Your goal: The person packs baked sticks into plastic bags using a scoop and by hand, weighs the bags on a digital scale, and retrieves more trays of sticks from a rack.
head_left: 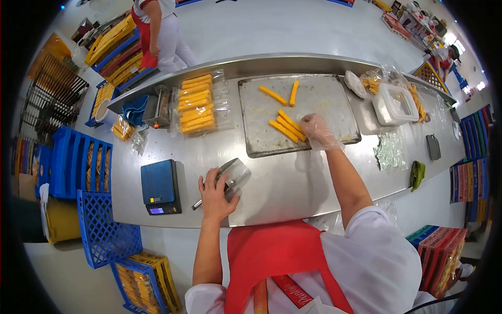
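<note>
My right hand (pixel 318 132), in a clear plastic glove, is at the right end of a group of yellow sticks (pixel 286 125) on the worn metal tray (pixel 324 89). Its fingers are curled, and what they hold is hidden. Two more yellow sticks (pixel 273 95) lie farther back on the same tray. My bare left hand (pixel 217 193) rests over a metal scoop (pixel 236 175) on the steel table, fingers bent around its near side. Left of the tray lie bagged yellow sticks (pixel 196 104) in a stack.
A blue scale (pixel 159 183) sits at the left. At the right are a white tub (pixel 395 104), foil-like wrap (pixel 389 150), a green cloth (pixel 417 175) and a dark flat object (pixel 433 147). A person (pixel 164 36) stands beyond the table. Crates (pixel 94 162) are stacked on both sides.
</note>
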A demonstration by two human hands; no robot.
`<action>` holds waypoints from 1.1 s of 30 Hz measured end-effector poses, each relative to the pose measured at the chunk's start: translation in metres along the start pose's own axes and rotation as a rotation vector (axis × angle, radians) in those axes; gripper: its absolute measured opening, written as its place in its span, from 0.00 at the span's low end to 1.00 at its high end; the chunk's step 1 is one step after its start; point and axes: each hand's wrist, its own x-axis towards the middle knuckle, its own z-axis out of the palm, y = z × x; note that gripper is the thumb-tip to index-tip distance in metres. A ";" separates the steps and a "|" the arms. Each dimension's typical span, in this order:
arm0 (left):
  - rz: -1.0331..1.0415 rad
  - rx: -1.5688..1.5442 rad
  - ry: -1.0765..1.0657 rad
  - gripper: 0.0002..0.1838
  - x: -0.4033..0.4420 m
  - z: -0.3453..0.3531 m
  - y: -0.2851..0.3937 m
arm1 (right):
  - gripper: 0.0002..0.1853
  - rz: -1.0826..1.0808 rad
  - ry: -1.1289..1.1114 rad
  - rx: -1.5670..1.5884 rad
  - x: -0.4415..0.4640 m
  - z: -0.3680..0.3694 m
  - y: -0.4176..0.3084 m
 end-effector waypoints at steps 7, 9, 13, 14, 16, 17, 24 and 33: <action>-0.005 0.032 0.043 0.35 -0.001 0.001 -0.001 | 0.13 -0.362 0.389 -0.456 0.074 0.030 -0.032; -0.033 0.023 0.016 0.35 0.000 0.001 0.000 | 0.14 -0.507 0.338 -0.750 0.075 0.029 -0.049; -0.047 0.029 0.027 0.34 0.000 0.001 0.002 | 0.16 -0.530 0.172 -0.859 0.056 0.021 -0.057; -0.043 0.036 0.034 0.34 0.001 0.000 0.002 | 0.14 -0.580 0.180 -0.796 0.052 0.018 -0.053; -0.041 0.033 0.049 0.34 0.002 0.001 0.002 | 0.12 -0.194 0.331 -0.301 0.055 0.016 -0.035; -0.040 0.035 0.051 0.34 0.002 0.001 0.001 | 0.13 0.194 0.457 0.209 0.058 0.016 -0.021; -0.026 0.021 0.016 0.34 0.002 0.001 0.000 | 0.22 -0.152 0.372 -0.275 0.096 0.017 0.033; 0.014 -0.010 0.042 0.33 0.005 0.001 -0.002 | 0.20 -0.215 0.382 -0.307 0.078 0.024 0.003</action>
